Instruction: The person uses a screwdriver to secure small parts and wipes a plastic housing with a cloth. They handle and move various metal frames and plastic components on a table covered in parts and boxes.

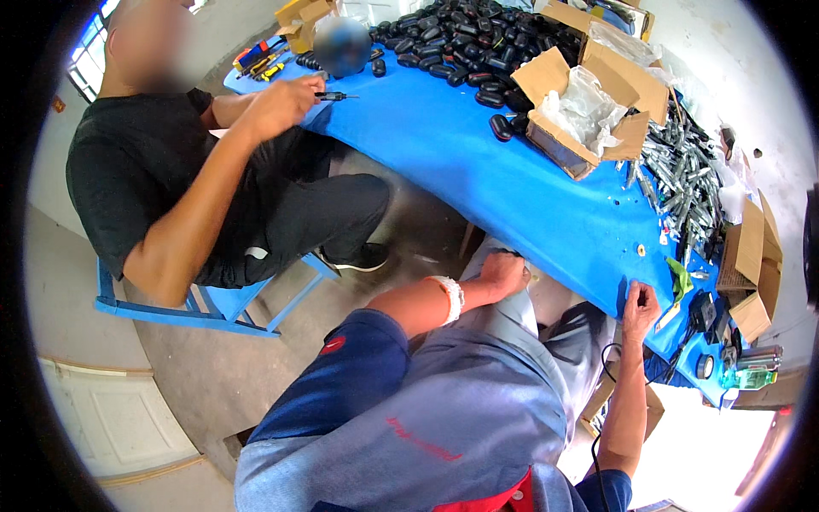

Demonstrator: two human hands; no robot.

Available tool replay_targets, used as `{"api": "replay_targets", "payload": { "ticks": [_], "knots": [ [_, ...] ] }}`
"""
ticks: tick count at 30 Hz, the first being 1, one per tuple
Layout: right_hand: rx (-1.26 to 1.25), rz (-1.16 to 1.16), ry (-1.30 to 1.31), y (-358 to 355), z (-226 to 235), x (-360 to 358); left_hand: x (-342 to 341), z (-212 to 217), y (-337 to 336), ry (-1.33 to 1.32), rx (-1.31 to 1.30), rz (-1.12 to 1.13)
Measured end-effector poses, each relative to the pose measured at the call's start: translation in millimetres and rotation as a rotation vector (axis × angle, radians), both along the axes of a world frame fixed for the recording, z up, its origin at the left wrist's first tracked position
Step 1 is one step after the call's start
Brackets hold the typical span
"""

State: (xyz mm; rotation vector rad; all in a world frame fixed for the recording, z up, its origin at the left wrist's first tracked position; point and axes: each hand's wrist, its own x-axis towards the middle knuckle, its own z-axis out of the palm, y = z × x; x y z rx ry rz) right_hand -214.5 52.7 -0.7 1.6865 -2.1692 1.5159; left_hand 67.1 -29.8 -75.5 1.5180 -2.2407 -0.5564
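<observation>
My left hand [505,273] is closed and rests over my lap, close to the table's near edge. A small dark bit shows at its fingertips; what it holds, if anything, is hidden. My right hand [641,311] is at the blue tabletop's [589,243] near edge, its fingers bent and pressed together. Whatever may be between them is too small to make out. Beyond it lie a green leaf-like piece [680,280] and a small ring-shaped piece [641,250].
A co-worker [162,171] sits at left, holding a dark thin-tipped tool [333,96]. Dark oval cases [461,38] are heaped at the back. Open cardboard boxes [559,141], piled silvery parts [682,171], a black cable [606,363] and a green bottle [751,378] are at right.
</observation>
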Motion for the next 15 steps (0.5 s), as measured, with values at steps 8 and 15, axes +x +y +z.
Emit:
{"api": "replay_targets", "payload": {
  "ticks": [8,15],
  "knots": [
    [0.015,-0.023,-0.006,-0.7,-3.5,-3.2,-1.6,-14.5,-3.9,0.0,-0.032,-0.009],
    [0.0,-0.015,0.008,-0.7,-0.2,0.8,-0.7,-20.5,-3.9,0.049,-0.075,-0.018]
  ]
}}
